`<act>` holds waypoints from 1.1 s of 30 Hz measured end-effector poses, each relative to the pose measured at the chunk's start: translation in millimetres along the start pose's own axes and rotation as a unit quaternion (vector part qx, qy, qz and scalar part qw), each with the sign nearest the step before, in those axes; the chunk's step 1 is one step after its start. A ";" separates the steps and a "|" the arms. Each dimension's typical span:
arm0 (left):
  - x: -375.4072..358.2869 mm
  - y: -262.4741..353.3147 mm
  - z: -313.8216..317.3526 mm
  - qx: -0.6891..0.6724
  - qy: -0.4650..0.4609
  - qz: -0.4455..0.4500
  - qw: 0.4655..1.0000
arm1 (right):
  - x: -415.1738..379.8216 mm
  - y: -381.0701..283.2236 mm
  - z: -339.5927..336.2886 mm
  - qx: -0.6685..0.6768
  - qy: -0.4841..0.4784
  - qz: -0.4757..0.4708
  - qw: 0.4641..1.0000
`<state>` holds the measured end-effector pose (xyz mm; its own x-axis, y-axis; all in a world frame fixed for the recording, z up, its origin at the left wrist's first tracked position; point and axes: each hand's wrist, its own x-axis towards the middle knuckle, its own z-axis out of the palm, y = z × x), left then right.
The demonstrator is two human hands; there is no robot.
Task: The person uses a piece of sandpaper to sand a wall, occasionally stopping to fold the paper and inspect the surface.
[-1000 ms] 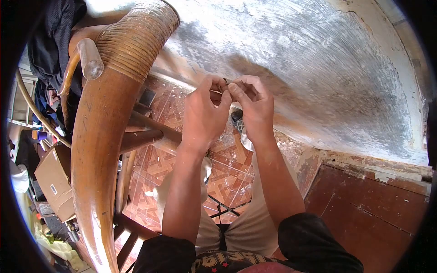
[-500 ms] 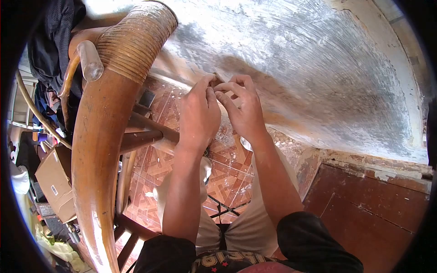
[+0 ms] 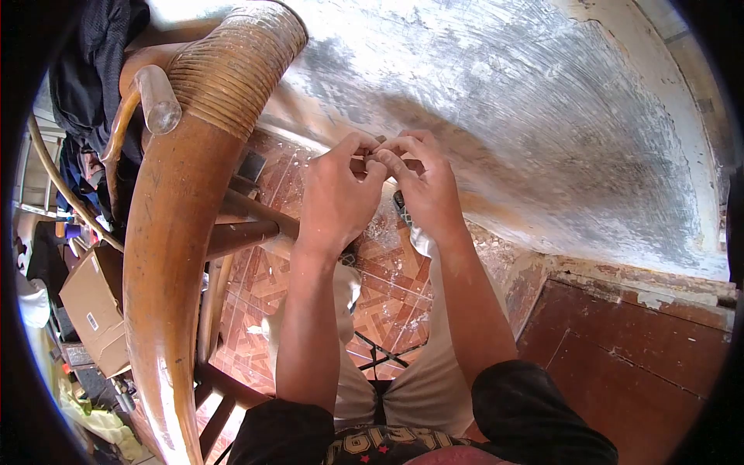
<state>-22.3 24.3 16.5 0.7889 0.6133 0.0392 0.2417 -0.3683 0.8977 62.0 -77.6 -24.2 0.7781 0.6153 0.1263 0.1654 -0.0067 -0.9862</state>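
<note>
Scuffed gry-wht wall [image 3: 542, 108], patterned rd-brn tile flr [image 3: 391, 288], curved brn furn [image 3: 172, 209]

A curved, glossy wooden armrest [image 3: 170, 232] has black cloth [image 3: 93, 85] left of its ribbed end [image 3: 232, 66], a brown cardboard box [image 3: 84, 293] left of its lower half, and white-speckled, patterned reddish floor tiles [image 3: 395, 271] to its right.

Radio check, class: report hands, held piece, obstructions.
Left hand: pinching small brownish piece, mostly hidden. Right hand: meeting left, grip unclear. Curved brown armrest off left; nothing visibly blocking.

Two hands [image 3: 338, 198] [image 3: 428, 194] and one cardboard box [image 3: 91, 298] show.
</note>
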 end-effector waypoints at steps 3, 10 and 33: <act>-0.4 -1.1 -0.5 -0.021 -0.021 -0.012 0.999 | -0.4 0.7 -5.2 -0.052 0.006 -0.055 0.997; 0.3 -2.7 -4.3 -0.052 -0.059 -0.033 0.996 | 0.0 -6.7 -5.8 -0.038 0.028 -0.047 0.998; -0.2 -12.0 -10.5 0.101 -0.015 0.089 0.991 | -6.2 -3.6 -6.7 -0.044 -0.071 -0.006 0.996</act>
<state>-31.3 36.0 10.4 0.8453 0.5056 0.1727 0.2031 -0.6030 0.7715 60.6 -86.7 -20.7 0.6835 0.7207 0.1160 0.2321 -0.0640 -0.9706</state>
